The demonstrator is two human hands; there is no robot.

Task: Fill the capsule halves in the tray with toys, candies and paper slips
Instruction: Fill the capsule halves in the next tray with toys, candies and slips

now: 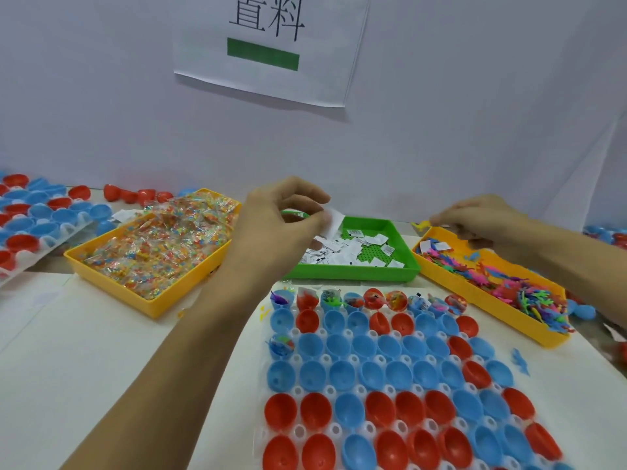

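A white tray (295, 390) holds rows of red and blue capsule halves (368, 374); the far row and one half at the left (281, 346) contain toys, candy and slips, the rest look bare. My left hand (281, 222) pinches a white paper slip (334, 218) above the green tray (403, 239) of slips. My right hand (475, 218) hovers over the far corner of the yellow toy tray (488, 301), pinching a small yellow toy (420, 226).
A yellow tray of wrapped candies (154, 256) sits at the left. Another tray of capsule halves (34, 215) lies far left, with loose halves along the wall. A blue toy (519, 361) lies loose on the table. A paper sign (271, 45) hangs on the wall.
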